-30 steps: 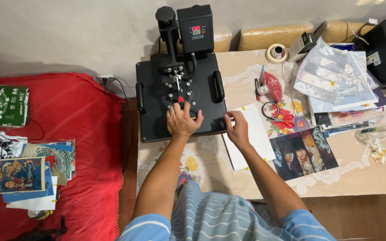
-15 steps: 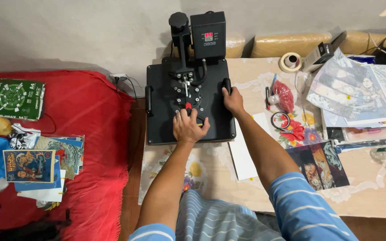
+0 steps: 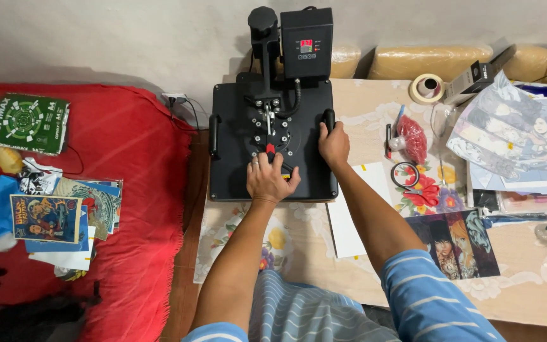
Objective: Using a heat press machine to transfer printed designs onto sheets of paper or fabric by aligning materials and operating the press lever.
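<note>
1. Heat press [image 3: 272,149], black, sits on the table [image 3: 375,266] right up against the wall, with its control box [image 3: 306,41] standing at the far end, well beyond both hands.
2. Left hand [image 3: 270,180] lies palm-down on the near middle of the top plate, fingers curled over the small red-tipped lever [image 3: 271,150]. How tight that grip is, can't tell from here.
3. Right hand [image 3: 333,144] is wrapped shut around the black side handle [image 3: 328,120] on the press's right edge.
4. Matching handle [image 3: 213,134] on the other edge sits well left of the left hand, untouched.
5. Just right of the right forearm there's a blank white sheet [image 3: 356,215] flat on the table.
6. Further right of that hand: scissors [image 3: 413,183], a red mesh bag [image 3: 411,138], a tape roll [image 3: 427,87] and a stack of printed pictures [image 3: 514,142].
7. Way off to the left of the left hand, a red blanket [image 3: 128,190] with a green paper pack [image 3: 23,123] and some prints [image 3: 45,218] on it.
</note>
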